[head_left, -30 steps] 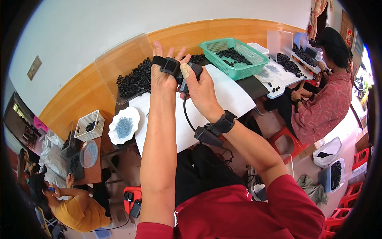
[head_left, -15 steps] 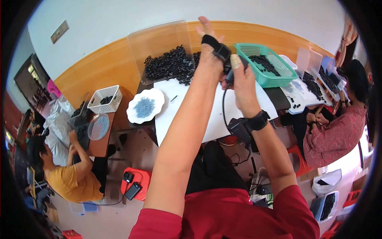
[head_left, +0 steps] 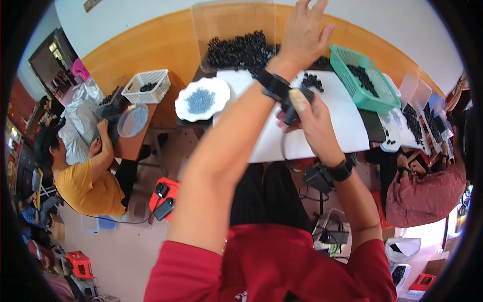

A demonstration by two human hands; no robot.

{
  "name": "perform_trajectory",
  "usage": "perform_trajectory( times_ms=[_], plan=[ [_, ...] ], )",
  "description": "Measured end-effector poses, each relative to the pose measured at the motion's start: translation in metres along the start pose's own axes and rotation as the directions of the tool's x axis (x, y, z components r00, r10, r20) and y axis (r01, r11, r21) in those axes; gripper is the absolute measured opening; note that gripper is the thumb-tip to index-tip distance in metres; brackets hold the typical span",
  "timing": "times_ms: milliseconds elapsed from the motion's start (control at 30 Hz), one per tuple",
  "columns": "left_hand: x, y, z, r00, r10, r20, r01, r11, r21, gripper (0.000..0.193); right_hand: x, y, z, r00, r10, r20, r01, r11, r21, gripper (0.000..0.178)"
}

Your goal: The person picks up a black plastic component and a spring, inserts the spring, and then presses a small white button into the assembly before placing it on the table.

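Observation:
My left hand (head_left: pixel 304 38) is raised above the far side of the table, with its fingers spread and nothing in them. A black strap (head_left: pixel 271 86) circles my left wrist, and a small black device (head_left: pixel 292 113) is attached beside it. My right hand (head_left: pixel 317 121) grips that device, thumb on top. Its own wrist wears a similar strapped device (head_left: pixel 322 176) with a cable. Beneath my hands lies a white sheet (head_left: pixel 344 121). Small black parts (head_left: pixel 236 50) are heaped in a clear bin (head_left: pixel 234 17) behind it. A few more (head_left: pixel 312 81) lie on the sheet.
Left of the sheet is a scalloped white dish (head_left: pixel 221 90) of grey-blue bits; right, a green basket (head_left: pixel 380 104) of black parts. Co-workers in a yellow shirt (head_left: pixel 83 186) and a patterned red top (head_left: pixel 427 196) sit either side. A red stool (head_left: pixel 173 189) holds black devices.
The strap has gone from around my left palm down to the wrist, with my right hand still on its device. Both hands have moved right in the picture as the view shifted.

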State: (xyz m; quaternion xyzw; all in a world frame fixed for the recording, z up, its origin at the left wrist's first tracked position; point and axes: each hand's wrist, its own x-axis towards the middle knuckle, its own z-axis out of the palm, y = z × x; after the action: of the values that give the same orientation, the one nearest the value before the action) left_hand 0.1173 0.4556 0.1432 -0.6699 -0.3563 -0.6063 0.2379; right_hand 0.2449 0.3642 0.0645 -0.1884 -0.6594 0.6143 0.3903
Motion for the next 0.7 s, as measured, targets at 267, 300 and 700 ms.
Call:
perform_trajectory(
  times_ms=[267,300,700],
  plan=[
    [-0.036,-0.04,-0.158,0.968,0.022,0.25,-0.124,0.908,0.399,0.046,-0.01,0.022,-0.032,0.89,-0.025,0.455,0.331,0.722,-0.608,0.055],
    [-0.052,-0.06,-0.183,0.966,-0.031,0.258,-0.099,0.873,0.477,0.047,-0.014,0.031,-0.035,0.827,-0.061,0.559,0.496,0.547,-0.674,0.059],
    [-0.235,-0.023,-0.275,0.027,-0.989,-0.146,0.999,0.033,-0.042,0.062,-0.019,0.09,-0.038,0.772,0.086,0.63,0.621,0.11,-0.776,0.084]
  ],
)
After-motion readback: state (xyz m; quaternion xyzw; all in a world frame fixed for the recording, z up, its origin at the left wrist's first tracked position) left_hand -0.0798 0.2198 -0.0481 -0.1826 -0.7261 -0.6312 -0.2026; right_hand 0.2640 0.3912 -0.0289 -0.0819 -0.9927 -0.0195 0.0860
